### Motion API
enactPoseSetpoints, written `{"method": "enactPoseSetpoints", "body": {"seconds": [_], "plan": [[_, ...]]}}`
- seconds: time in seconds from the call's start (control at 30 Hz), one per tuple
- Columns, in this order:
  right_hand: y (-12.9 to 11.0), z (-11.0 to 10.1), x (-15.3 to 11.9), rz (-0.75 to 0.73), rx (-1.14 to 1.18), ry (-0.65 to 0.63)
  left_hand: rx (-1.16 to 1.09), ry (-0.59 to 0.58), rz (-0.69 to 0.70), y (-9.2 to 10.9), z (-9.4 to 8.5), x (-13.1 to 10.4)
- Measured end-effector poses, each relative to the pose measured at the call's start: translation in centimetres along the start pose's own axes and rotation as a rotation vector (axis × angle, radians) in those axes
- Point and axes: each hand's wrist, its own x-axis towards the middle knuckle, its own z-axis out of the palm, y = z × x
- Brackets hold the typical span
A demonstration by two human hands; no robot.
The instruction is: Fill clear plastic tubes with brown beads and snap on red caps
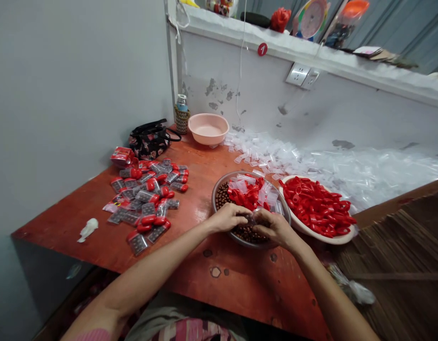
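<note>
A round metal bowl holds small brown balls, red plastic pieces and clear plastic cases. Over its near part, my left hand and my right hand come together around a small clear case that looks dark inside. Both hands have their fingers closed on it, and they partly hide it. Just right of the bowl stands a white basin heaped with red pieces.
Filled cases with red caps lie scattered at the left, near a flowered bag. A pink basin and a bottle stand at the back. Clear cases are piled along the wall. Cardboard is at the right.
</note>
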Motion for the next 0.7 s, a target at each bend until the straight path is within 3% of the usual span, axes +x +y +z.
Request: {"method": "enactPoseSetpoints", "body": {"seconds": [0.1, 0.17, 0.33, 0.47, 0.6, 0.7], "plan": [[0.2, 0.1, -0.9, 0.061, -0.025, 0.01, 0.089, -0.013, 0.003, 0.1, 0.2, -0.1], [0.5, 0.0, -1.5, 0.101, -0.04, 0.056, 0.071, 0.04, -0.013, 0.0, 0.3, 0.1], [2.1, -1.4, -1.7, 0.107, -0.192, 0.136, -0.312, 0.285, -0.133, -0.4, 0.1, 0.6], [3.5, -3.4, 0.4, 0.199, -0.328, 0.364, -0.689, 0.315, -0.212, -0.2, 0.1, 0.5], [4.0, -4.7, 3.3, 0.265, -0.471, 0.394, -0.77, 0.429, -0.151, -0.1, 0.3, 0.3], [3.5, -4.6, 4.9, 0.223, -0.497, 0.378, -0.798, 0.498, -0.104, -0.2, 0.6, 0.1]]}}
